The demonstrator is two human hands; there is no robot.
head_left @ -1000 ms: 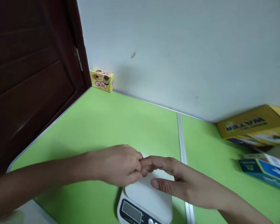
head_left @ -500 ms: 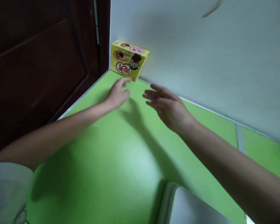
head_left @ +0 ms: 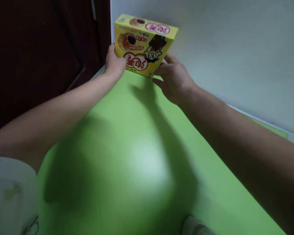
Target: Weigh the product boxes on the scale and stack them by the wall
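Observation:
A yellow snack box (head_left: 137,45), printed with filled puffs, red lettering and a cartoon face, is upside down between my hands near the corner. My left hand (head_left: 114,63) grips its left side, thumb on the front face and fingers out of sight behind. At the lower right corner, my right hand (head_left: 175,76) holds the box with fingers around the right side. I cannot tell whether the box's lower edge touches the green surface (head_left: 127,137) or is just above it.
A white wall (head_left: 230,52) rises behind the box, and a dark brown panelled door (head_left: 39,58) stands along the left. A pale, translucent container (head_left: 12,192) is at the lower left. The edge of a greyish object (head_left: 196,227) shows at the bottom.
Both hands have reached forward and closed on the box, which stood untouched in the corner before. The box now looks larger and nearer. The view has shifted.

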